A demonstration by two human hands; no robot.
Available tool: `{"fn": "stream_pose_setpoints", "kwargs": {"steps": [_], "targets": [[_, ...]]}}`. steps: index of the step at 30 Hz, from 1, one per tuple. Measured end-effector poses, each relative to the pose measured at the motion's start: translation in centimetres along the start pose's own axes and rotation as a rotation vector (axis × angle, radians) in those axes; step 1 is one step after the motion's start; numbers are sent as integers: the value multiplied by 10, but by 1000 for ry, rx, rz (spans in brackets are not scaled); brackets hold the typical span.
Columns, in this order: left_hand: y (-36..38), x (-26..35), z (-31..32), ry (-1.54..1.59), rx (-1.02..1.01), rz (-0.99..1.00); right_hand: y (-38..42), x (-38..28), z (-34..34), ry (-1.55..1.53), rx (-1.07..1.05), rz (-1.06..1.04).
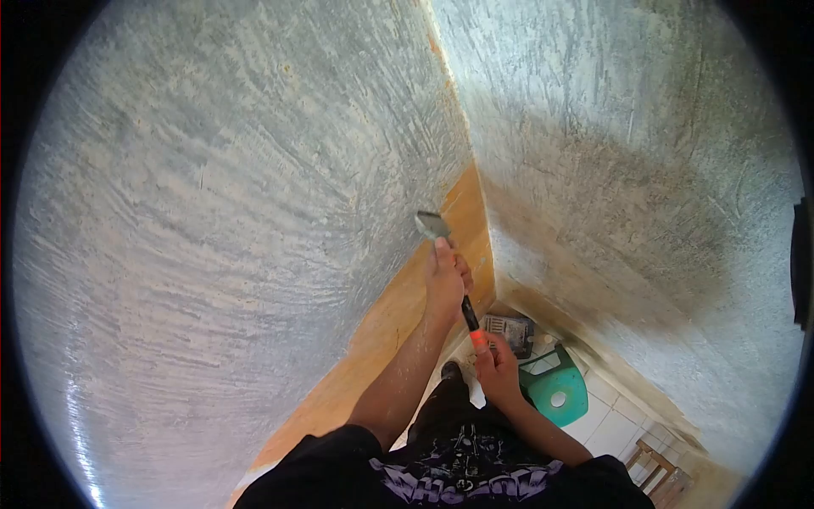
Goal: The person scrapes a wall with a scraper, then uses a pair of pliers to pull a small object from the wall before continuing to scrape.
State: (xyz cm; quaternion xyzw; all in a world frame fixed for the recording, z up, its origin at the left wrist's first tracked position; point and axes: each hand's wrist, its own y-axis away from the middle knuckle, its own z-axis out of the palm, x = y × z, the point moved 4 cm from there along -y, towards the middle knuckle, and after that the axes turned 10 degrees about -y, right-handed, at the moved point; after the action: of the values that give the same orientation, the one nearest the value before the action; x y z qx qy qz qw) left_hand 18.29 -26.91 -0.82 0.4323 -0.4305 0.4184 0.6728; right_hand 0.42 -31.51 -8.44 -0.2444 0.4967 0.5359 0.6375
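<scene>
A scraper (433, 224) with a flat grey metal blade points up at the left wall (254, 195), its edge close to the border between rough grey coating and an orange-yellow strip (398, 297). My left hand (448, 276) is wrapped around it just below the blade, thumb laid along the top. Lower down, a black handle with an orange-red section runs into my right hand (497, 365), whose fingers are closed around it. The handle's end is hidden in that hand.
The right wall (610, 187) meets the left one in a corner and has a darker patch. Below stand a green plastic stool (566, 392), a grey crate-like item (511, 331) and a wooden piece of furniture (651, 462) on white floor tiles (606, 424).
</scene>
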Motion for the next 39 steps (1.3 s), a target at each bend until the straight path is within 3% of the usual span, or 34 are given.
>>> {"fn": "stream_pose_setpoints", "kwargs": {"steps": [13, 19, 22, 39], "targets": [[-11, 9, 15, -37, 14, 53, -12, -4, -5, -46, 17, 5], [-10, 1, 7, 14, -11, -11, -7, -7, -5, 51, 8, -19], [-13, 6, 16, -14, 2, 49, -15, -6, -9, -62, -1, 44], [-2, 1, 10, -30, 84, 37, -12, -5, -15, 71, -37, 3]]}}
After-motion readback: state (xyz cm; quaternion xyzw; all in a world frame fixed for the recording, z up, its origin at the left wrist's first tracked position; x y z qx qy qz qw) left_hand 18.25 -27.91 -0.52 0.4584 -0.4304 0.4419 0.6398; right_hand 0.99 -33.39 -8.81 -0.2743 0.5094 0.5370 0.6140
